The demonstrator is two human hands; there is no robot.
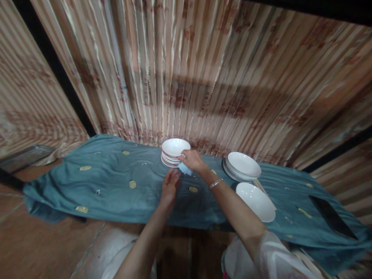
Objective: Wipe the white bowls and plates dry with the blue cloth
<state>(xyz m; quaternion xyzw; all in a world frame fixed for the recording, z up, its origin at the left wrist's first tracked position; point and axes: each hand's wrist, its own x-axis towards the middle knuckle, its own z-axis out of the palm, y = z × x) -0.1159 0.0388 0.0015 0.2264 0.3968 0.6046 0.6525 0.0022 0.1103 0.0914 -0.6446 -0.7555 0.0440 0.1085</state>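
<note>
A stack of white bowls [176, 146] with reddish bands on the outside stands on the cloth-covered table, near its back edge. At the right rim of the top bowl is my right hand [192, 159], its fingers closed. A light blue cloth [185, 169] hangs below those fingers, beside the stack. Whether the fingertips also grip the bowl rim cannot be made out. My left hand [171, 184] is just in front of the stack, fingers apart and holding nothing. It looks close to the bowls but not wrapped round them.
To the right stand stacked white plates or shallow bowls [244, 166], with a larger white bowl [257, 201] nearer me. A flat black object [333, 216] lies farther right. Teal cloth [113, 193] covers the table. Behind hangs a striped curtain [186, 77], with dark frame posts [58, 73] at the sides.
</note>
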